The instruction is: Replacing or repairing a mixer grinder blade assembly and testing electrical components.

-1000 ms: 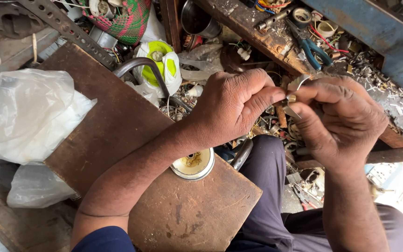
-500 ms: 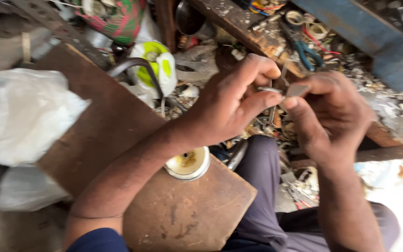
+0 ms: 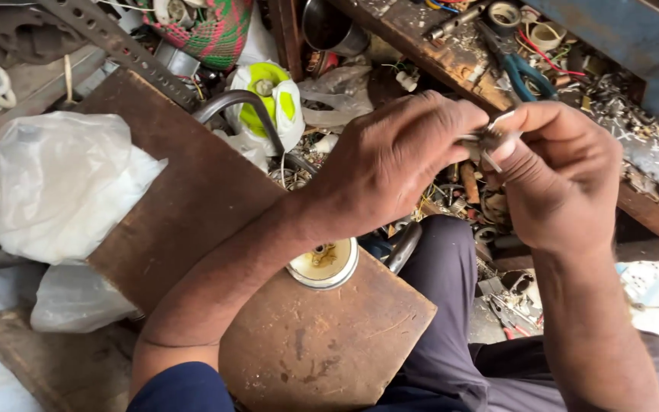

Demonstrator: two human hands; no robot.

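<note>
A brown wooden board (image 3: 192,229) is lying across the near left, carrying a white plastic bag (image 3: 55,183) and a small round cup (image 3: 323,263). Right of them, the left hand (image 3: 390,164) and right hand (image 3: 562,179) are meeting, both pinching a small metal part (image 3: 488,139) between their fingertips above the cluttered counter (image 3: 421,38).

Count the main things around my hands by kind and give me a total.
Hands: 2, left hand and right hand, both on a small metal part
Small metal parts: 1
Clear plastic bags: 2
Wooden boards: 1
Round cups: 1
Blue-handled pliers: 1
Total: 8
</note>
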